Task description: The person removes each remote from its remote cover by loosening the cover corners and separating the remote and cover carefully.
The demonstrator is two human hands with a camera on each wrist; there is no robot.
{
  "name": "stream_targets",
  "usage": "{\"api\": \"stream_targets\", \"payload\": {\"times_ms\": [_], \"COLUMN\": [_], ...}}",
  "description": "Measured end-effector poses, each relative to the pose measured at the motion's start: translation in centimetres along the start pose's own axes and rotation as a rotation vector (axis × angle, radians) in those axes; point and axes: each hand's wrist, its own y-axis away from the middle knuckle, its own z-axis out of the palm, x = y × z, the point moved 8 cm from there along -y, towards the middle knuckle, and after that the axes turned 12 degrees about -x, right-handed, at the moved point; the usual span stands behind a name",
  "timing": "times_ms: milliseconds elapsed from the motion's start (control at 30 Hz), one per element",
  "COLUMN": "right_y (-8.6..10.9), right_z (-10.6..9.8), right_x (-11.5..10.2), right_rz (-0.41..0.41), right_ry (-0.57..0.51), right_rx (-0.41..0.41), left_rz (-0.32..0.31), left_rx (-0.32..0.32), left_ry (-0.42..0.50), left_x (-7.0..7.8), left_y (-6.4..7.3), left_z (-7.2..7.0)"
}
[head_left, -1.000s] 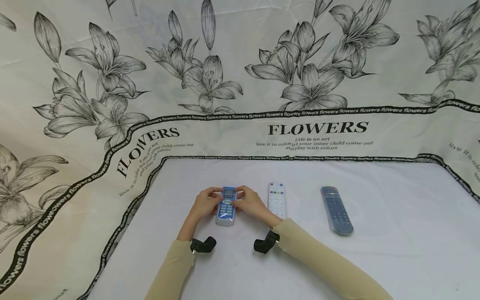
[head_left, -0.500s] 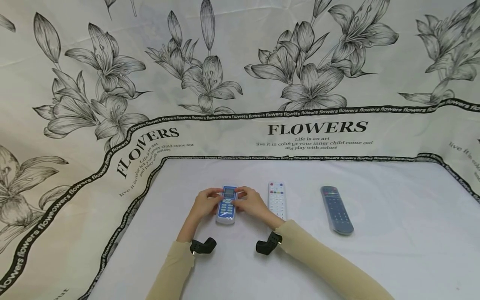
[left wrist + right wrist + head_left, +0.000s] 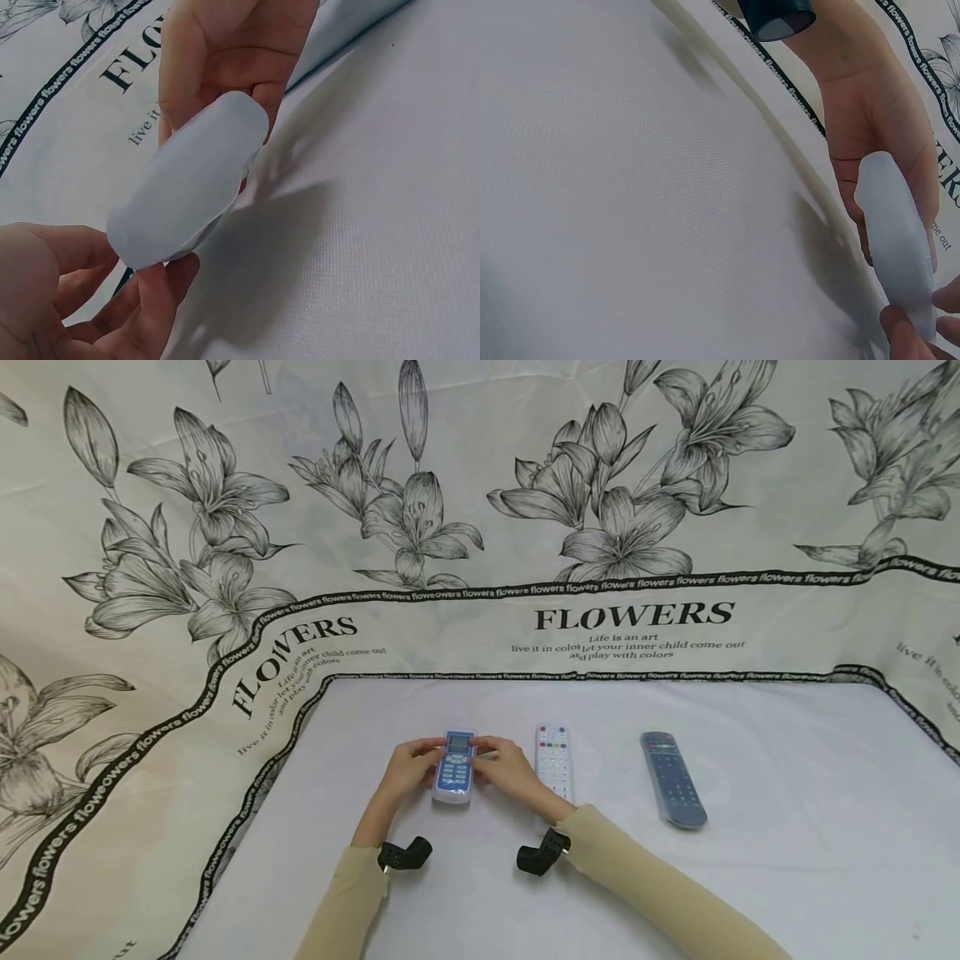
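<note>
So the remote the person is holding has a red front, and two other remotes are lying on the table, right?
Not red: the held remote has a blue front, as the head view shows, with the left grip and right grip on its sides. And yes, the white remote and the dark remote are lying on the table.

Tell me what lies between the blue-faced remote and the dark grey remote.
The white remote and the right hand, which grips the blue-faced remote, as the head view shows.

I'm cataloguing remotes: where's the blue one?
In the head view, the blue remote is held between left hand and right hand, left of the white remote.
</note>
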Motion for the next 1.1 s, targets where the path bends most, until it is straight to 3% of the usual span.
{"api": "stream_targets", "payload": {"times_ms": [300, 467, 667, 867, 1100], "right_y": [0.3, 0.3, 0.2, 0.3, 0.5], "right_z": [-0.1, -0.2, -0.7, -1.0, -1.3], "right_x": [-0.4, -0.7, -1.4, -2.4, -3.0], "right_rz": [-0.034, -0.048, -0.087, -0.173, -0.202], "right_ry": [0.026, 0.049, 0.158, 0.273, 0.333], "right_rx": [-0.02, -0.027, 0.002, 0.031, 0.06], "left_rz": [0.033, 0.068, 0.122, 0.172, 0.221], "left_rx": [0.006, -0.056, -0.147, -0.148, -0.141], "left_ry": [0.054, 0.093, 0.113, 0.084, 0.033], "left_x": [0.1, 0.1, 0.6, 1.3, 1.7], "left_y": [-0.1, -0.2, 0.0, 0.3, 0.4], "left_z": [-0.1, 0.1, 0.1, -0.2, -0.3]}}
